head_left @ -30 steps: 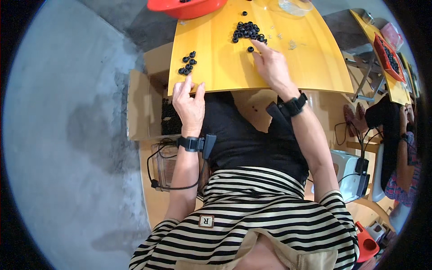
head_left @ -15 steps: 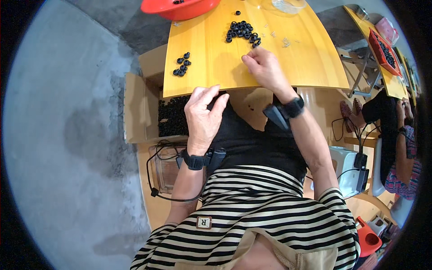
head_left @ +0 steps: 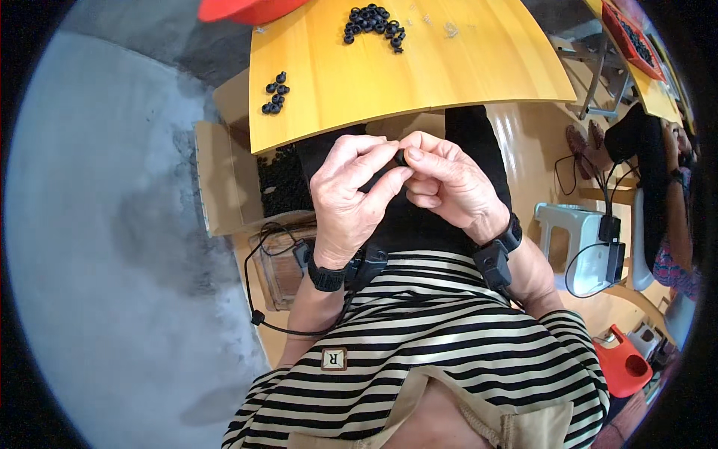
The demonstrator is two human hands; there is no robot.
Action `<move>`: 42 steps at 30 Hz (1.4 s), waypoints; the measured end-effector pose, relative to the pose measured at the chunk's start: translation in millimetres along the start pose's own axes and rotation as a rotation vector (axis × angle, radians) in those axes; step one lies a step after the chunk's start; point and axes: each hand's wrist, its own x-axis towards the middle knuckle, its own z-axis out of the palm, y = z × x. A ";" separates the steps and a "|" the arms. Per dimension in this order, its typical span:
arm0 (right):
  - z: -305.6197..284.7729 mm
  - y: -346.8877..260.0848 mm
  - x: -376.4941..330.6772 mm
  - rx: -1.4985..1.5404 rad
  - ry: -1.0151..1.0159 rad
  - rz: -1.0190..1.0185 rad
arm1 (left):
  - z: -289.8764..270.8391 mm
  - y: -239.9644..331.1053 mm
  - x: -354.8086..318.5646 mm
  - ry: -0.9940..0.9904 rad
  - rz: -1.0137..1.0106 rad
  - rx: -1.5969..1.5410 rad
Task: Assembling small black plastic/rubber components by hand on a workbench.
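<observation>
You've pulled both hands off the yellow worktop [head_left: 419,75] to your lap. Left hand [head_left: 351,198] and right hand [head_left: 449,187] pinch one small black ring [head_left: 402,158] between fingertips. Big ring pile [head_left: 372,21] sits ahead, small pile [head_left: 274,93] ahead-left.

Yellow wooden table [head_left: 419,82] w/ curved near edge carries two lots of small black rings: bigger pile [head_left: 372,20] toward the far edge, approx. mid-width, & smaller cluster [head_left: 274,95] near the left edge, close to the near-left corner, the two well apart. Red bowl [head_left: 243,9] sits at the far-left corner, partly cut off by the frame, & a few tiny pale bits [head_left: 451,28] lie just right of the bigger pile.
</observation>
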 end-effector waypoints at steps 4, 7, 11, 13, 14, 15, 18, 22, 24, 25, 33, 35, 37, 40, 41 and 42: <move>-1.2 1.9 -2.4 -0.023 -0.016 -0.054 | 0.8 4.1 -0.6 -0.010 0.027 0.000; 1.9 1.0 -4.4 -0.003 0.009 -0.028 | -1.1 4.9 0.2 -0.024 0.050 -0.054; 4.5 2.2 -4.2 -0.024 0.004 0.011 | -5.5 2.1 -0.7 -0.036 0.072 -0.102; -1.3 5.6 -3.4 -0.048 -0.056 -0.012 | -6.5 1.9 -1.6 -0.049 0.071 -0.103; -3.7 7.2 -2.8 -0.061 -0.087 -0.023 | -7.1 3.7 -1.9 -0.058 0.056 -0.105; -3.7 8.3 -2.5 -0.070 -0.081 -0.032 | -7.7 4.9 -2.5 -0.067 0.042 -0.107; -2.8 11.0 -2.9 -0.084 -0.058 -0.053 | -6.8 5.5 -3.2 -0.062 0.026 -0.092; 2.3 12.0 -3.0 -0.094 0.006 -0.076 | -4.8 5.0 -4.3 -0.011 0.021 -0.054; 3.9 11.6 -3.4 -0.118 0.048 -0.074 | -3.3 5.1 -4.2 -0.001 0.015 -0.033; 4.9 12.1 -2.9 -0.126 0.047 -0.091 | -3.2 5.1 -4.3 0.002 0.016 -0.024; 5.0 3.5 2.4 -0.272 0.032 -0.077 | -3.5 3.2 -2.6 0.012 -0.031 -0.082; 1.4 -4.4 7.1 -0.480 0.059 -0.135 | -4.1 2.6 -3.8 0.034 -0.051 -0.107; -7.8 -19.2 19.3 -0.858 0.161 -0.290 | -5.7 1.2 -4.3 0.061 -0.040 -0.107; -43.0 -61.8 47.6 -1.358 0.471 -0.667 | -8.5 0.5 -7.5 0.062 -0.072 -0.124; -56.6 -81.2 56.7 -1.443 0.591 -0.740 | -8.5 0.9 -7.2 0.054 -0.087 -0.135; -73.1 -99.8 66.6 -1.497 0.695 -0.780 | -8.2 1.3 -7.6 0.053 -0.085 -0.132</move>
